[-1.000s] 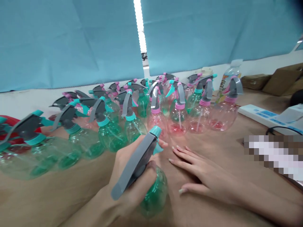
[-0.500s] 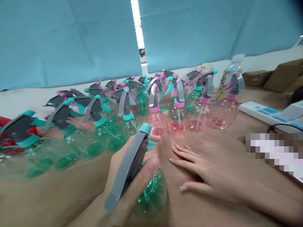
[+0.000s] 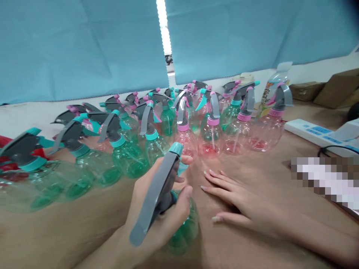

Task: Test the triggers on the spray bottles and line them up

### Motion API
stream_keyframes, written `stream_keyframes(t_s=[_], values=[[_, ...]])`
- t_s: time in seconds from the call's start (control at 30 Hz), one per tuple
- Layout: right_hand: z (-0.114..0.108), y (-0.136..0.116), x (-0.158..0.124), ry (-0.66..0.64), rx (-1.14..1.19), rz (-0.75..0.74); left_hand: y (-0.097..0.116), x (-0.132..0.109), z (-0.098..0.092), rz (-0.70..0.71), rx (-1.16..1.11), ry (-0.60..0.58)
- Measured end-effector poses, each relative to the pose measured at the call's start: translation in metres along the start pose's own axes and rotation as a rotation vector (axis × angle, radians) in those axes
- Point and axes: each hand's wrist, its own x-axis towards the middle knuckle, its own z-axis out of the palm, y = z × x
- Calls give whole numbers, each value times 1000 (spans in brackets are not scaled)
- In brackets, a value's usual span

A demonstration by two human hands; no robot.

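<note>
My left hand [image 3: 140, 209] is wrapped round the neck and trigger of a green spray bottle [image 3: 185, 233] with a grey and turquoise spray head. The bottle stands near the front of the brown table, its body partly hidden by my fingers. To its right, my right hand [image 3: 244, 201] lies flat on the table with fingers spread and nothing in them. Beyond both hands are green spray bottles [image 3: 131, 160] with turquoise collars on the left. Pink spray bottles [image 3: 212, 140] with pink collars stand at the middle and right.
More spray bottles crowd behind the front row. A clear labelled drink bottle [image 3: 270, 89] stands at the back right. Farther right are a white power strip [image 3: 308, 130], a black cable [image 3: 336, 147] and cardboard boxes [image 3: 336, 89]. Red material [image 3: 7, 144] shows at the left edge.
My left hand and the spray head in it have shifted slightly right, and the thumb has moved a little. My right hand keeps its place on the table.
</note>
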Motion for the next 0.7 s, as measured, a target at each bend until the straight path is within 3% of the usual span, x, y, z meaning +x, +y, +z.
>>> stream_keyframes(t_s=[0.07, 0.13, 0.5, 0.7], values=[[0, 0, 0, 7, 1, -7, 13, 30, 2, 53, 6, -2], [0, -1, 0, 10, -5, -14, 19, 42, 3, 91, 17, -1], [-8, -7, 2, -72, -59, 25, 29, 43, 1, 182, 115, -29], [-6, -7, 2, -68, -46, 30, 32, 42, -1, 148, 82, -70]])
